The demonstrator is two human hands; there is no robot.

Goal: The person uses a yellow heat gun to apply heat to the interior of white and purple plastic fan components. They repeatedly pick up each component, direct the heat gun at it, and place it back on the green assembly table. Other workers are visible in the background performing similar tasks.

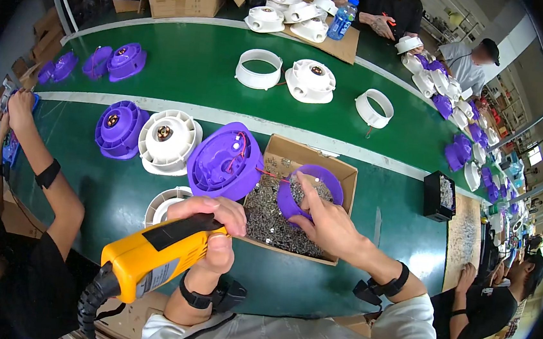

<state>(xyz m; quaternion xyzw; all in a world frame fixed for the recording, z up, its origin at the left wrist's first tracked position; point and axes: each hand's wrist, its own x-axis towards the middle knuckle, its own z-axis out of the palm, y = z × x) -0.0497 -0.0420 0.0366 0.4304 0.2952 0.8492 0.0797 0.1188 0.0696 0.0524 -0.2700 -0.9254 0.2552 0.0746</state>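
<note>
My left hand (218,226) is wrapped round a yellow and black corded power tool (157,253); its cable leaves from the lower left end, and its working tip is hidden. A purple plastic ring (289,200) is gripped in my right hand (328,223), over a cardboard box (335,249) full of small metal screws (273,224). Thin red wires run from the ring to a purple housing (224,159), which leans tilted against the box's left side. A white ring-shaped part (162,205) lies partly hidden behind my left hand.
A purple motor housing (120,129) and a white one (169,141) stand to the left. White rings (257,69) and housings sit on the green belt (190,65) beyond. A black bin (439,197) is at right. Co-workers' arms (49,163) are on both sides.
</note>
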